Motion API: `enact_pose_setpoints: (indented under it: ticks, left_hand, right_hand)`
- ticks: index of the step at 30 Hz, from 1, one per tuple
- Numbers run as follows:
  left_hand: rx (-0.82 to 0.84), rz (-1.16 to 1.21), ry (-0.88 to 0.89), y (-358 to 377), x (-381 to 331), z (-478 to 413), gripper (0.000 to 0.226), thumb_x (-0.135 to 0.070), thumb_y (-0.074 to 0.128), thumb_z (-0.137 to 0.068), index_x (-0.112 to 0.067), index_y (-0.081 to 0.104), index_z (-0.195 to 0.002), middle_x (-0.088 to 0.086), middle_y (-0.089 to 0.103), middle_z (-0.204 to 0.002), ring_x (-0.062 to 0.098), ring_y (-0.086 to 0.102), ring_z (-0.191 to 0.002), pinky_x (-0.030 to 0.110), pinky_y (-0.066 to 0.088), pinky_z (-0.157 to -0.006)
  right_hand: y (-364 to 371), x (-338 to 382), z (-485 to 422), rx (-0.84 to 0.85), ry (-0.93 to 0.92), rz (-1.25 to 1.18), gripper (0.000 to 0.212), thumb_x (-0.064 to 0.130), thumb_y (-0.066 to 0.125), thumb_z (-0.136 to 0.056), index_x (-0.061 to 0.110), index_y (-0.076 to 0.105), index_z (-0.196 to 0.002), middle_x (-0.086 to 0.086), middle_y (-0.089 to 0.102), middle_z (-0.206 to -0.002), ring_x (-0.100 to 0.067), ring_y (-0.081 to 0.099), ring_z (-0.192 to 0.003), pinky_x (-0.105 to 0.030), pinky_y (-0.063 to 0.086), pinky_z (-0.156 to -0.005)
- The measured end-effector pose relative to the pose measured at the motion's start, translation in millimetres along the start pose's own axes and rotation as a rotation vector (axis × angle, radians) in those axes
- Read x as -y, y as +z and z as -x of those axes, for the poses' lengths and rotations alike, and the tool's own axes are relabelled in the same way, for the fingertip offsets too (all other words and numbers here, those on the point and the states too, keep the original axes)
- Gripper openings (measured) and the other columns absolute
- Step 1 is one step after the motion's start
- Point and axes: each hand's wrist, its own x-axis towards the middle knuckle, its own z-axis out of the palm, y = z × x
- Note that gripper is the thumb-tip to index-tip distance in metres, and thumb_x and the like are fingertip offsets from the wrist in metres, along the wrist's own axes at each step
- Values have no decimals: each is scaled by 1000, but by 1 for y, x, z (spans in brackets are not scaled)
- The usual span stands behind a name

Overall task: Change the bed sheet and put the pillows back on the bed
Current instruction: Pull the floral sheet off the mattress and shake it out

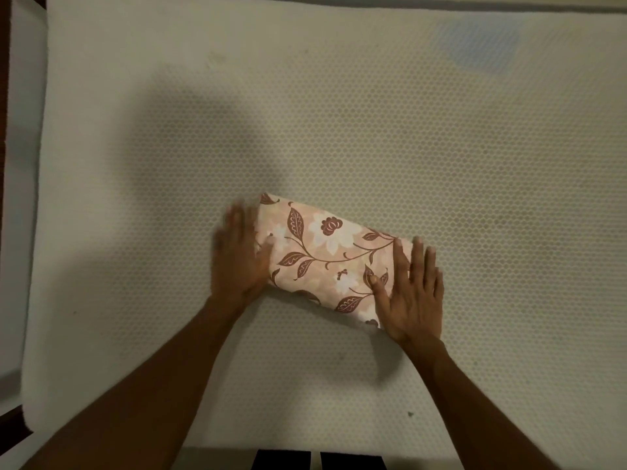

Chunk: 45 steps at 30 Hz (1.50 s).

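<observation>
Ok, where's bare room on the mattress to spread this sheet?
The mattress is bare beyond the folded sheet to its far edge, and out to both sides. It's crowded only where the left hand and right hand flank the sheet.

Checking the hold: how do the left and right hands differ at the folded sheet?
The left hand is motion-blurred; the right hand is sharp. The left hand sits at the left end of the folded sheet, the right hand at its right end. Both are flat with straight fingers, thumbs on the fabric, gripping nothing.
</observation>
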Motion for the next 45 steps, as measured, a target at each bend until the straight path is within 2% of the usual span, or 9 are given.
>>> enact_pose_setpoints:
  ticks: [4, 7, 10, 12, 15, 18, 23, 32, 45]
  left_hand:
    - [-85, 193, -150, -21, 18, 27, 63, -50, 38, -106, -16, 36, -158, 8, 31, -166, 28, 29, -152, 54, 31, -119]
    - [-194, 666, -594, -27, -16, 57, 50, -49, 55, -100, -12, 58, -133, 8, 62, -127, 29, 60, -119, 45, 51, -95]
    - [7, 1148, -987, -25, -65, 79, 64, -72, 56, -87, -14, 72, -108, 9, 77, -100, 28, 72, -93, 38, 53, -71]
    - [78, 1392, -1059, -21, -96, 83, 54, -66, 65, -89, -17, 74, -108, 8, 79, -99, 27, 75, -91, 38, 55, -70]
    - [48, 1602, -1085, -18, -129, 72, 42, -53, 81, -83, -21, 72, -110, 6, 79, -106, 22, 74, -94, 40, 58, -81]
    - [18, 1659, -1166, -16, -140, 60, 46, -45, 89, -76, -23, 68, -110, 3, 78, -106, 21, 74, -95, 42, 61, -90]
    - [96, 1985, -937, -28, -128, 59, 61, -34, 83, -86, -20, 60, -141, 9, 74, -127, 29, 70, -118, 53, 53, -106]
    - [240, 2081, -576, -114, -132, 94, 46, -19, 54, -106, -9, 48, -150, 18, 60, -145, 36, 58, -134, 58, 45, -112]
    - [582, 1954, -426, -310, -236, 216, 50, -23, 63, -101, -13, 52, -149, 16, 63, -142, 35, 60, -131, 57, 44, -113]
  right_hand:
    - [-17, -11, 9, -122, 194, -266, 85, 66, 53, -98, 19, 25, -163, -7, 27, -170, -28, 24, -157, -53, 26, -123]
    - [-18, -7, 17, -148, 410, -518, 81, 71, 63, -86, 18, 50, -147, -8, 57, -141, -26, 49, -133, -54, 42, -113]
    - [-29, 7, 16, -123, 522, -853, 49, 60, 79, -82, 34, 64, -121, 14, 70, -115, -9, 66, -110, -49, 57, -99]
    - [-39, 18, 7, -76, 613, -993, 59, 51, 87, -76, 34, 58, -125, 16, 67, -114, -10, 65, -111, -44, 57, -101]
    - [-38, 22, -7, 41, 652, -1049, 87, 59, 93, -60, 28, 55, -132, 12, 70, -119, -14, 67, -113, -43, 58, -97]
    - [-43, 19, -13, 136, 617, -1192, 66, 45, 97, -66, 25, 70, -123, 5, 80, -109, -16, 77, -100, -43, 63, -89]
    - [-72, 31, 2, 364, 633, -1620, 42, 12, 87, -83, 6, 74, -123, -14, 79, -112, -31, 77, -103, -49, 63, -86]
    - [-114, 47, 79, 439, 552, -1877, 50, 11, 80, -91, 10, 65, -138, -17, 72, -130, -36, 70, -121, -60, 51, -107]
    - [-312, 25, 257, 127, 528, -1999, 49, 11, 80, -91, 10, 65, -137, -17, 73, -129, -36, 71, -119, -56, 55, -103]
